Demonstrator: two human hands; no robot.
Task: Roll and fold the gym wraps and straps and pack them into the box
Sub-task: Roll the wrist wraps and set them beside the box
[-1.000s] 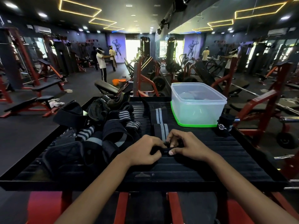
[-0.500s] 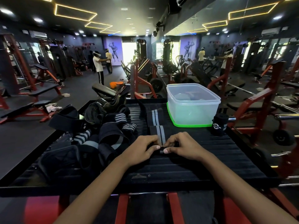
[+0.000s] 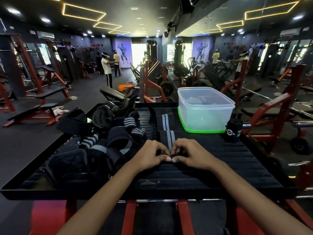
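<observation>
A long dark wrap with grey stripes (image 3: 166, 127) lies stretched away from me on the black ribbed platform (image 3: 220, 167). My left hand (image 3: 150, 156) and my right hand (image 3: 188, 154) pinch its near end side by side, fingers curled over a small tight roll, thumbs touching. A clear plastic box (image 3: 205, 109) with a green rim at its base stands beyond my right hand. A finished rolled black wrap (image 3: 232, 130) stands upright to the box's right. A heap of unrolled wraps and straps (image 3: 101, 138) fills the platform's left half.
The platform has a raised rim and sits on a red frame (image 3: 128, 216). Red gym benches and machines surround it. Two people (image 3: 110, 67) stand far off at the back left. A mirror wall runs along the right.
Both hands have worked the wrap's near end forward into a tighter roll, thumbs now meeting. The camera tilted slightly, shifting the scene left and down.
</observation>
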